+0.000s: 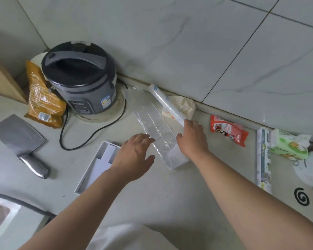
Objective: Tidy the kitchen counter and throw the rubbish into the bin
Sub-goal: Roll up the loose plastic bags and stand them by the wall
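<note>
A: We are reaching both hands over the counter [170, 195]. Our left hand [134, 156] is hovering with fingers spread apart, gripping nothing, just beside the clear tray [154, 123].

B: And our right hand [192, 137]?

A: It is lying against the tray's other side, fingertips touching the roll [165, 103]; we cannot tell whether it is gripping.

B: Other rubbish?

A: The red wrapper [228, 131] is lying right of that hand, the white box [98, 166] under our left wrist, the orange bag [42, 98] leaning beside the cooker [81, 78].
</note>
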Demonstrator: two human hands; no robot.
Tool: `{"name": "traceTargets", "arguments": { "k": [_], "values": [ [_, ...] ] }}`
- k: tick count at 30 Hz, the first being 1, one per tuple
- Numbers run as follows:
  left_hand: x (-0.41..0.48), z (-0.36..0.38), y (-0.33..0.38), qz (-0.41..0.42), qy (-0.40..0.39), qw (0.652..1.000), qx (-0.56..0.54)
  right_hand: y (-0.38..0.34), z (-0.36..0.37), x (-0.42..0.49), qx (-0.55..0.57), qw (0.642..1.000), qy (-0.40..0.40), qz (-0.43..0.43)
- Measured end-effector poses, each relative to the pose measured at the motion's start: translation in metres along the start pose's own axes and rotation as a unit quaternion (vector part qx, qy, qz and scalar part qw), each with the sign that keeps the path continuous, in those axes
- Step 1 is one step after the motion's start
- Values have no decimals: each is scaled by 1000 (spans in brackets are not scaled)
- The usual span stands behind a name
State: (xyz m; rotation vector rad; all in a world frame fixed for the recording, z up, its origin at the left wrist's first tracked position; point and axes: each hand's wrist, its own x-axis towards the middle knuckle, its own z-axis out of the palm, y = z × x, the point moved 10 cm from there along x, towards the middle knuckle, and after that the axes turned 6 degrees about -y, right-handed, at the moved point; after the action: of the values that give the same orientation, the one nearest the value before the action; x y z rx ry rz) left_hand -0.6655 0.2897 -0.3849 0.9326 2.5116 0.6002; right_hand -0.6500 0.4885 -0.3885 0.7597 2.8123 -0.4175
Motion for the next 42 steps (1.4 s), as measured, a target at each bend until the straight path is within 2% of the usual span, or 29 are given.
{"name": "traceTargets", "arguments": {
  "k": [3,9,17,23,26,28,31,33,37,42],
  "values": [
    [11,1,-7,-1,0,1000,0,-5,-3,27,-28,1000,9,-3],
    [23,6,-17,-4,-4,1000,-10,0,8,68,-60,997,-31,22],
    [39,17,-27,4,-20,1000,-8,7,22,88,-107,993,-45,36],
    [53,20,-20,16,-18,999,-35,0,12,69,-85,996,-1,24],
    [53,16,-22,2,-7,997,-79,-9,1,43,-35,999,32,1],
    [51,13,-27,-31,6,988,-152,-10,2,21,54,998,32,-1],
    [43,11,-37,-101,25,942,-319,-12,15,-18,177,984,17,-3],
    [36,10,-34,-108,28,920,-375,-18,27,-41,230,973,6,-22],
    [19,4,-28,-82,32,901,-424,-32,47,-75,302,951,-13,-60],
    [-13,-6,-37,-81,72,925,-365,-42,68,-90,328,940,-49,-73]
  ]
}}
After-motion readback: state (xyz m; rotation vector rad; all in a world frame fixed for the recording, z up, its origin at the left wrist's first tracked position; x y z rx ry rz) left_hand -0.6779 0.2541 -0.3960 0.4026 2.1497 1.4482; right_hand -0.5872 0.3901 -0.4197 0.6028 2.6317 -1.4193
